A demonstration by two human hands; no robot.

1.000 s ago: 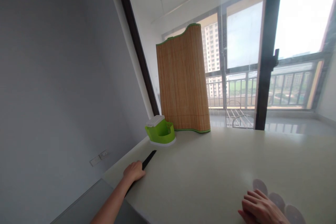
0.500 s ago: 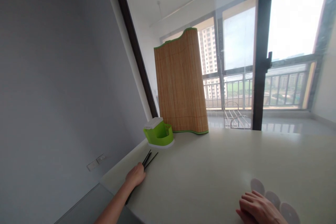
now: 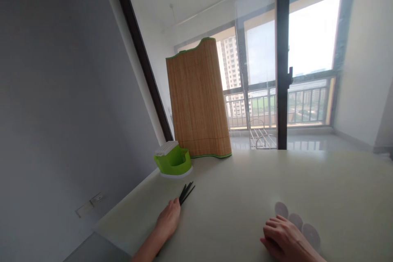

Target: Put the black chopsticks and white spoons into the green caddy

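Note:
My left hand (image 3: pixel 169 215) is closed around a bundle of thin black chopsticks (image 3: pixel 186 193), just above the white table. Their tips fan out slightly toward the far side, and the lower ends are mostly hidden behind my hand and forearm. Past the tips stands a green utensil holder (image 3: pixel 173 161) with a white ribbed top and a white base. On the right, my right hand (image 3: pixel 284 235) rests on the table with its fingers curled in and nothing showing in them. Round greyish discs (image 3: pixel 295 220) lie in a row right beside it, partly covered by the hand.
A bamboo mat (image 3: pixel 198 100) with green edging stands upright at the back of the table (image 3: pixel 233 196), behind the green holder. Behind it is a glass sliding door with a dark frame (image 3: pixel 281 90). A grey wall (image 3: pixel 76 110) runs along the left.
My left hand has moved right with the chopsticks, away from the table's left edge, and their tips sit closer together. The view has turned right; my right hand stays beside the discs.

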